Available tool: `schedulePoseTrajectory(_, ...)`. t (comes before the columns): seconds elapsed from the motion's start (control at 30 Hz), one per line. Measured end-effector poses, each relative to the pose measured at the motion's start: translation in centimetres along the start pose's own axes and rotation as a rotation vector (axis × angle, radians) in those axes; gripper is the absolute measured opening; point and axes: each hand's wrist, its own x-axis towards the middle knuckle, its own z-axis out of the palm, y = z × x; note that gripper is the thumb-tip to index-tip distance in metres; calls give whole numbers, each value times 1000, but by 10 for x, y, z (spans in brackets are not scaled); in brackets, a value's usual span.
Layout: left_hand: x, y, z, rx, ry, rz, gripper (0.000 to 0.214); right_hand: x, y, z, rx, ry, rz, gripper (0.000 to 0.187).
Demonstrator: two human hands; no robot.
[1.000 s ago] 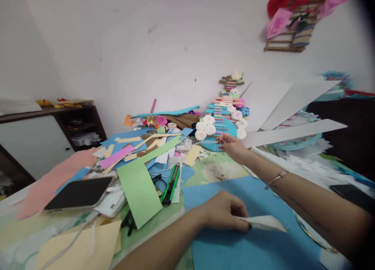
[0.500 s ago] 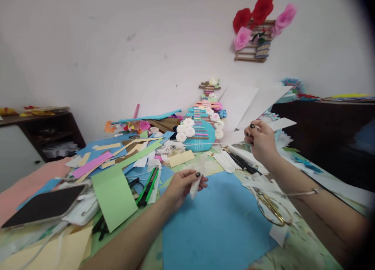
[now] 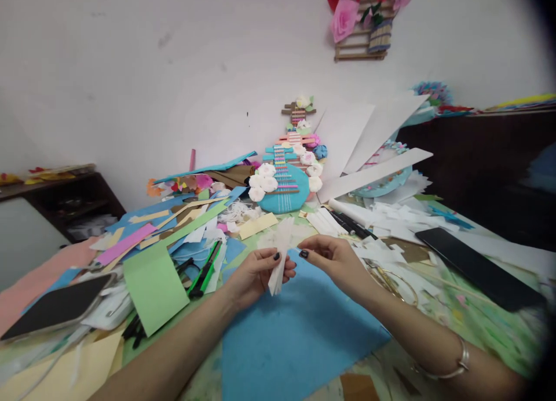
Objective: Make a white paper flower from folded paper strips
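Observation:
Between the thumb and fingers of my left hand [image 3: 264, 272] is a bundle of folded white paper [image 3: 281, 256], narrow at the pinch and fanned at its upper end. It is held upright over a blue sheet [image 3: 299, 337]. Just right of the bundle, apart from it, is my right hand [image 3: 334, 265], its thumb and forefinger drawn together. Whatever lies between those fingertips is too thin or hidden to make out. Gold-handled scissors [image 3: 393, 282] lie beyond my right wrist, partly covered by the forearm.
Left of the blue sheet lie a green card [image 3: 154, 288], a green cutter [image 3: 206, 269] and a phone [image 3: 58, 305]. White thread [image 3: 241, 212] is heaped behind. A decorated turquoise lute-shaped piece [image 3: 284, 186] leans on the wall. Black pens [image 3: 350, 222], paper scraps and a long dark object [image 3: 478, 268] lie right.
My right hand has come down and left, from far out at the right to beside the paper bundle. A thin white line that ran to its fingers no longer shows. The view has shifted.

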Motion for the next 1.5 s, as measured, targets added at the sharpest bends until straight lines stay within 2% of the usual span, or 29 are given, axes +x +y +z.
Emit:
schedulePoseTrajectory(0.2,0,-11,9,154,-70,-34,25,-6,-1,7,-20,-4,16,17)
schedulePoseTrajectory(0.33,2,-15,11,278,-34,-21,26,-7,1,8,126,-5,41,18)
schedulePoseTrajectory(0.47,1,-14,12,418,14,54,27,-6,1,4,262,-39,91,17)
schedulePoseTrajectory(0.57,-1,-11,16,520,64,112,29,-5,0,-1,301,-70,77,11)
schedulePoseTrajectory(0.67,-4,-8,19,624,107,181,28,-5,0,-5,275,-79,49,5)
schedulePoseTrajectory(0.93,-5,-9,15,954,171,399,22,-2,10,-10,142,-113,-15,8)
schedulePoseTrajectory(1.17,-7,-9,14,1062,226,540,19,-1,12,-10,131,-130,-49,11)
schedulePoseTrajectory(1.27,-8,-8,13,1110,225,560,17,1,16,-10,121,-129,-70,12)
schedulePoseTrajectory(1.5,-6,-8,9,1100,96,503,19,6,25,-11,40,-154,-66,10)
